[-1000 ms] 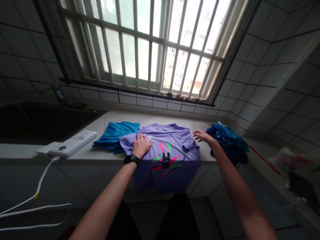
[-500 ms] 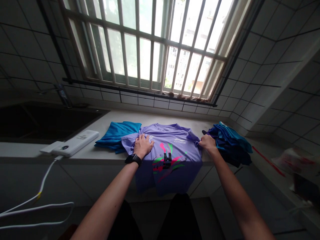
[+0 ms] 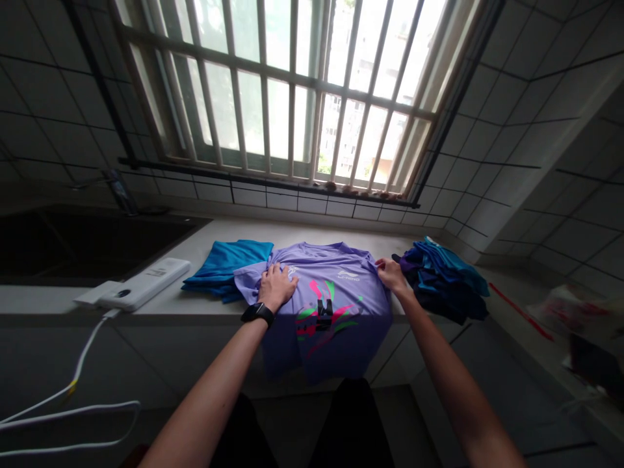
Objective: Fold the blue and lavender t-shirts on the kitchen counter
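Note:
A lavender T-shirt (image 3: 331, 305) with a pink and green print lies face up on the counter, its lower part hanging over the front edge. My left hand (image 3: 277, 287) rests flat on its left shoulder and sleeve, fingers spread, with a black watch (image 3: 257, 314) on the wrist. My right hand (image 3: 391, 274) pinches the edge of the shirt's other sleeve. A folded blue garment (image 3: 229, 268) lies beside the left sleeve, partly under it. A heap of blue and navy clothes (image 3: 443, 285) lies just right of my right hand.
A white power bank (image 3: 143, 284) with a white cable (image 3: 82, 370) trailing over the counter's front sits left of the clothes. Beyond it is a dark sink (image 3: 82, 244). A barred window (image 3: 277, 84) and tiled wall (image 3: 507, 156) stand behind the white counter (image 3: 302, 231).
My right hand has come down from the air onto the shirt's sleeve edge and pinches it. My left hand stays on the shirt, and the view has shifted slightly.

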A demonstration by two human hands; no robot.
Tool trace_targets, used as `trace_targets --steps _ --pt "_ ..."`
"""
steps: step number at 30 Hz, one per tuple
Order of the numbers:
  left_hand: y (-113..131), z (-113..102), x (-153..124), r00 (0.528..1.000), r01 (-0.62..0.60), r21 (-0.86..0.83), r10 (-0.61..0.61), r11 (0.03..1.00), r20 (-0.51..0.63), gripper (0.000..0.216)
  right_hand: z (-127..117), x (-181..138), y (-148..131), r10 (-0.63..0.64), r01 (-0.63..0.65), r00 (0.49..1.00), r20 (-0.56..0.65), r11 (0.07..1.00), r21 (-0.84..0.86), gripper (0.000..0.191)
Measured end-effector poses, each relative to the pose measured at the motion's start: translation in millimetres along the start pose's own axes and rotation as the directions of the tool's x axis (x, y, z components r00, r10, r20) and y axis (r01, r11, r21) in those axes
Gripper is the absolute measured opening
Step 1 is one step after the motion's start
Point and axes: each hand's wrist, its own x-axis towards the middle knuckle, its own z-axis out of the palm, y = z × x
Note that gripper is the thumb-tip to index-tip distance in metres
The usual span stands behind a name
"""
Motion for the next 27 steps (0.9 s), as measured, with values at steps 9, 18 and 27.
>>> trace_targets --steps 9,18,27 --pt "0 0 1 1.0 -0.003 -0.011 0.003 1.0 -0.012 0.059 -5 9 11 0.082 -0.082 0.996 -0.047 0.997 -0.013 0.025" --pt "-1 1 1 1.0 -0.002 -0.013 0.002 1.0 -0.018 0.058 9 15 17 0.304 -0.318 0.948 -0.096 0.902 -0.292 0.028" --pt "1 0 0 1.0 0.009 -0.033 -0.01 0.999 -0.012 0.059 10 13 22 -0.082 0.098 0.994 0.074 0.967 -0.234 0.031"
